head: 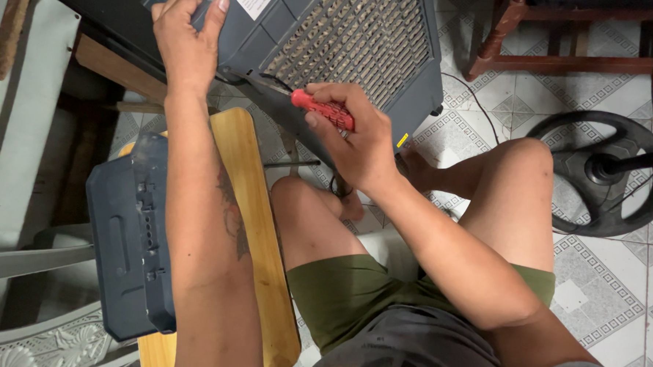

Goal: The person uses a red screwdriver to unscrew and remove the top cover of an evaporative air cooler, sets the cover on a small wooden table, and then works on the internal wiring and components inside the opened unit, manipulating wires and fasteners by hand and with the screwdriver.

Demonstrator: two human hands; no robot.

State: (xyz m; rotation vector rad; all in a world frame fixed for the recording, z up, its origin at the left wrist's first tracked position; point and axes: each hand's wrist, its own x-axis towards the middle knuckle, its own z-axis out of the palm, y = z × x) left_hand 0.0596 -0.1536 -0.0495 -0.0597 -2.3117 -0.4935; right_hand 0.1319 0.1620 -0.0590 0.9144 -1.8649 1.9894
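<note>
My right hand (pixel 358 142) is clamped on the red screwdriver (pixel 322 109) at the air cooler's (pixel 349 36) lower edge; left hand (pixel 188 43) grips its corner. I judge the tip could slip and gouge.

The dark grey air cooler (pixel 335 44) lay tipped on the tiled floor, its honeycomb pad grille facing up and a white label near its top edge. The screwdriver (pixel 316 107), red-handled, pointed its thin metal shaft at the cooler's lower frame, slanting up and to the left against the casing.
</note>
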